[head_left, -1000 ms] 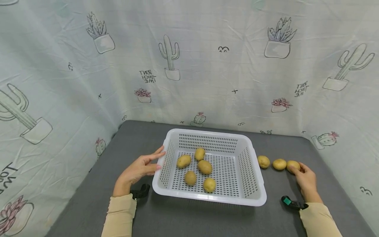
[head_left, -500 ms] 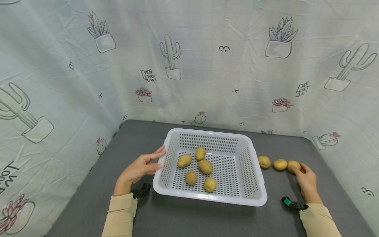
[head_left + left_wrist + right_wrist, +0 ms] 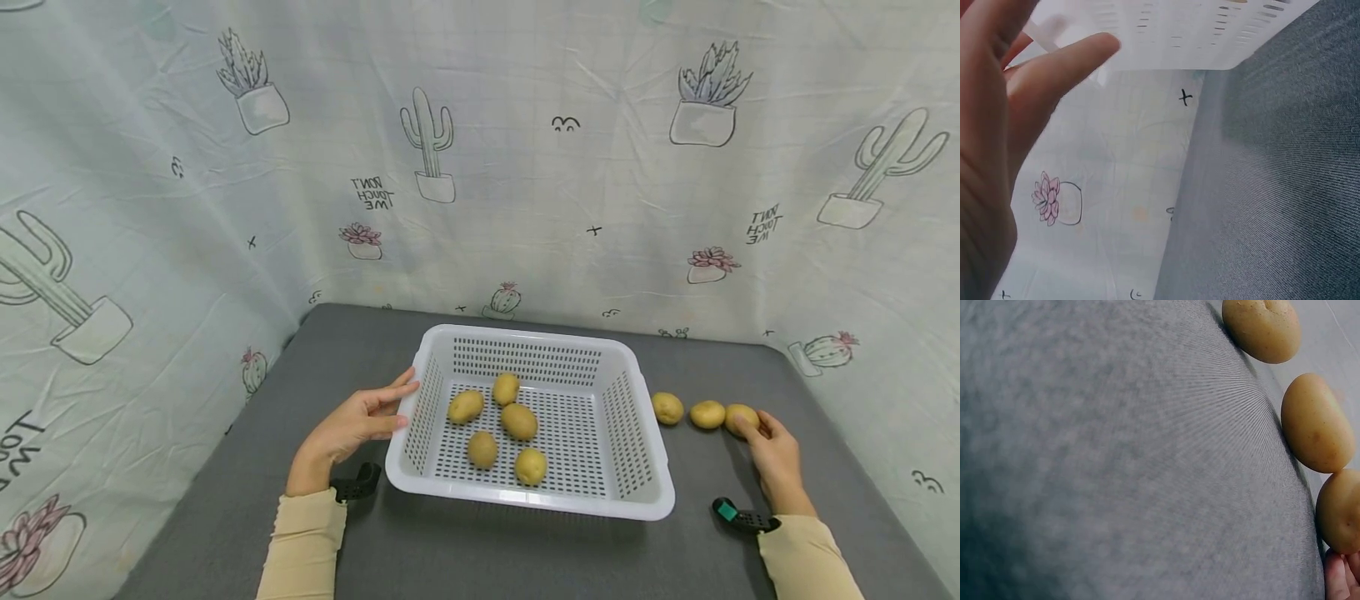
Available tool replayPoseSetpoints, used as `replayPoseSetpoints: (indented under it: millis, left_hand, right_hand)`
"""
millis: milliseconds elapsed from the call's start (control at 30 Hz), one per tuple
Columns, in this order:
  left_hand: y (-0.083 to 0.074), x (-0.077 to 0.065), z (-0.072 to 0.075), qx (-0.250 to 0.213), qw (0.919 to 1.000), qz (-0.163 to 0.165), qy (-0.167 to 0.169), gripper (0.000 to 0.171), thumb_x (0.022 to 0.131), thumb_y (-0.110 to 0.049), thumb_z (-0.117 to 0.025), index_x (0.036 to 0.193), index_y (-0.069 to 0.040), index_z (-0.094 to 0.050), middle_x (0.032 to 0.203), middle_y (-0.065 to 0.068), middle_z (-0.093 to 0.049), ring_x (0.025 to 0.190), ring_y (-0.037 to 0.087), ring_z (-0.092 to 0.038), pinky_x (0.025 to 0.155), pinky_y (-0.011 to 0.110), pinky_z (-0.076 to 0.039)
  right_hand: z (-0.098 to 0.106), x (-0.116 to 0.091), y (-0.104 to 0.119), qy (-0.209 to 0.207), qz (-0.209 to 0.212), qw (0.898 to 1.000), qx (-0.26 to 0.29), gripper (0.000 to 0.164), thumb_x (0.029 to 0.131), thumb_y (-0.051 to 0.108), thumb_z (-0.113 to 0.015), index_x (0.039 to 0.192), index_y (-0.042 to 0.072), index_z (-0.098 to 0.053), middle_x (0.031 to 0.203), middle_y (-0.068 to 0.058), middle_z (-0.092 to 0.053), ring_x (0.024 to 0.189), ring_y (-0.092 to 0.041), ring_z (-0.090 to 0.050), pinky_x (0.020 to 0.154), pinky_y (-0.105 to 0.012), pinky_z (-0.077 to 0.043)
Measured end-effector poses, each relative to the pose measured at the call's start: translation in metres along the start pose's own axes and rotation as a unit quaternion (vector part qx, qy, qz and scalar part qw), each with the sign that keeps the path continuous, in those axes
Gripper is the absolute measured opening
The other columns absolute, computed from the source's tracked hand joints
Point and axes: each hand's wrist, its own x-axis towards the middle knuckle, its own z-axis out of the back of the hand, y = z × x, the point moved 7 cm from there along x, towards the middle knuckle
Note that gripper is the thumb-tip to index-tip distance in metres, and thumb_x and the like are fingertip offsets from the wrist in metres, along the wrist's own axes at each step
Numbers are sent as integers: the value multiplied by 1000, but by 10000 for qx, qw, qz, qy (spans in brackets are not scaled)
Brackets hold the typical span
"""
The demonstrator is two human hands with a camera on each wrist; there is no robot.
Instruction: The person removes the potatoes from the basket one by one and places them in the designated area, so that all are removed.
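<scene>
In the head view a white perforated plastic basket [image 3: 525,498] stands mid-table with several potatoes inside, one of them a rounder potato [image 3: 482,450]. Outside its right wall, three potatoes lie in a row: a near one [image 3: 667,408], a middle one [image 3: 707,415] and an end potato [image 3: 739,417]. My right hand [image 3: 777,462] pinches the end potato at its right side; its fingertips [image 3: 1337,575] show at the right wrist view's corner. On the basket's left rim rest the extended, spread fingers of my left hand [image 3: 352,427]. The left thumb [image 3: 1079,59] lies straight along the outer wall.
A grey cloth [image 3: 480,554] covers the table. Behind it and at both sides hangs a pale curtain [image 3: 510,183] printed with cacti. A black wrist device sits on each forearm. In the right wrist view the end potato meets the middle one.
</scene>
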Motion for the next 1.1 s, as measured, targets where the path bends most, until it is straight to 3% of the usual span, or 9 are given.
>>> replayPoseSetpoints:
  millis: [267, 533, 800, 967, 1100]
  left_hand:
    - [1, 1, 0, -88, 9998, -164, 78, 64, 90, 0, -60, 146, 4, -29, 160, 8, -3, 125, 18, -50, 86, 30, -53]
    - [0, 1, -1, -376, 9991, -197, 95, 65, 89, 1, -61, 146, 5, -28, 160, 8, -1, 124, 17, -52, 85, 32, -53]
    - [0, 1, -2, -380, 9991, -174, 92, 65, 89, 2, -61, 146, 5, -27, 160, 8, -1, 124, 17, -51, 85, 32, -53]
    - [2, 1, -1, -343, 9992, -178, 129, 65, 90, 1, -60, 146, 4, -27, 160, 7, -1, 123, 16, -52, 85, 32, -53]
    - [1, 1, 0, -276, 9994, -153, 126, 65, 90, 0, -60, 146, 4, -28, 160, 6, -1, 123, 17, -52, 85, 31, -53]
  right_hand:
    - [0, -1, 0, 0, -1, 10000, 46, 71, 98, 39, -45, 150, 0, -18, 151, -25, -28, 135, -32, -31, 78, -3, -28]
    - [3, -3, 0, -140, 42, 9998, 148, 69, 97, 37, -47, 150, 0, -21, 148, -26, -32, 130, -21, -36, 72, 0, -26]
    - [4, -3, 0, -165, 65, 9997, 155, 68, 97, 37, -46, 149, -1, -22, 149, -26, -32, 134, -26, -34, 73, 0, -26]
    - [10, -4, 2, -581, 149, 9978, 286, 67, 97, 34, -47, 148, -2, -25, 148, -26, -34, 133, -23, -37, 85, -4, -30]
    - [20, -9, 18, -1147, 520, 9914, 349, 63, 96, 30, -50, 147, -2, -30, 145, -26, -39, 130, -24, -40, 106, -22, -34]
